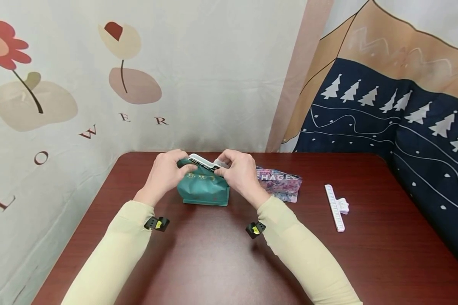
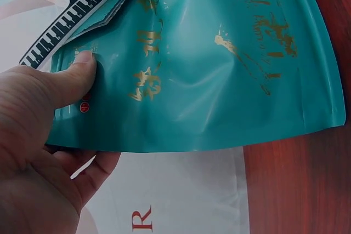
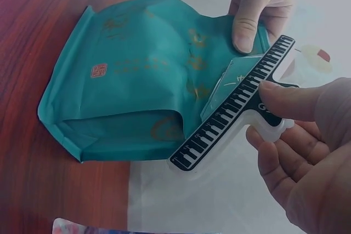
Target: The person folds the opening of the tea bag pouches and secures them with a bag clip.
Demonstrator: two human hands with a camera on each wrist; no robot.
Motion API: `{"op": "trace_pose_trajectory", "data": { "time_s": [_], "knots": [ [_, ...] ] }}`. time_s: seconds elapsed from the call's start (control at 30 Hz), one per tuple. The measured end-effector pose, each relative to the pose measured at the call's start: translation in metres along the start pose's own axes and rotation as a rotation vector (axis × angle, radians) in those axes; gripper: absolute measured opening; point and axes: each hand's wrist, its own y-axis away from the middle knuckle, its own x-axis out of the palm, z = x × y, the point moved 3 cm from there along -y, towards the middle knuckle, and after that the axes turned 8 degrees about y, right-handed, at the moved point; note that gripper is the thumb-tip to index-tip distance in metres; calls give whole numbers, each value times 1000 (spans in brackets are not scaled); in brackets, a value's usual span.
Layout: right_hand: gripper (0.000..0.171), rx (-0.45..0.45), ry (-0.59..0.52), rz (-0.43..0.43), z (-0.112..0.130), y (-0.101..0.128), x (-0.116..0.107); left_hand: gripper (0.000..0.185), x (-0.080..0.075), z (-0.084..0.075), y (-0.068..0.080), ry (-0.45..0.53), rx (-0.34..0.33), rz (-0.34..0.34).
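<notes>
My left hand (image 1: pixel 164 173) pinches the bag (image 1: pixel 204 188); my right hand (image 1: pixel 241 171) squeezes the clip (image 3: pixel 236 108), whose piano-key print only the wrist views show.

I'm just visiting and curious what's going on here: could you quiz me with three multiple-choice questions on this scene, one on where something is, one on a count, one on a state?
1. Where does the spare white clip lie?
A. On the table, off to the right side
B. Inside the bag
C. On the floor

2. How many sealing clips show?
A. One
B. Two
C. Four

3. What is the right hand doing?
A. Resting flat
B. Pinching the piano-key clip at the top of the teal bag
C. Holding scissors

Answers: 1 A, it lies apart on the wood. 2 B, one spare, one at the bag. 3 B, the right wrist view shows its fingers round the handle, while the left hand grips the bag.
</notes>
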Motion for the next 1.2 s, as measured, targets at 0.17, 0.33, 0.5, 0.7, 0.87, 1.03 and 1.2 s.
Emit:
{"op": "trace_pose_trajectory", "data": {
  "time_s": [0.17, 0.33, 0.5, 0.7, 0.87, 1.03, 1.2],
  "knots": [
    [18, -2, 17, 2, 2, 0, 2, 24, 1, 0, 1, -12, 5, -6],
    [17, -14, 34, 1, 4, 1, 4, 36, 2, 0, 2, -18, 19, -11],
    [17, -16, 27, -1, 4, 2, 4, 39, 2, -1, 3, -9, 24, -12],
    [17, -18, 12, 0, 3, 2, 5, 37, 2, -1, 3, -7, 15, -4],
    [18, -44, 25, -6, 4, 4, 6, 35, 1, -2, 5, -13, 8, 1],
    [20, -92, 30, -22, 4, 6, 7, 20, 1, -1, 8, 0, 13, -2],
    [21, -135, 12, -63, 2, 7, 8, 15, 1, -3, 10, 36, 26, -20]
  ]
}}
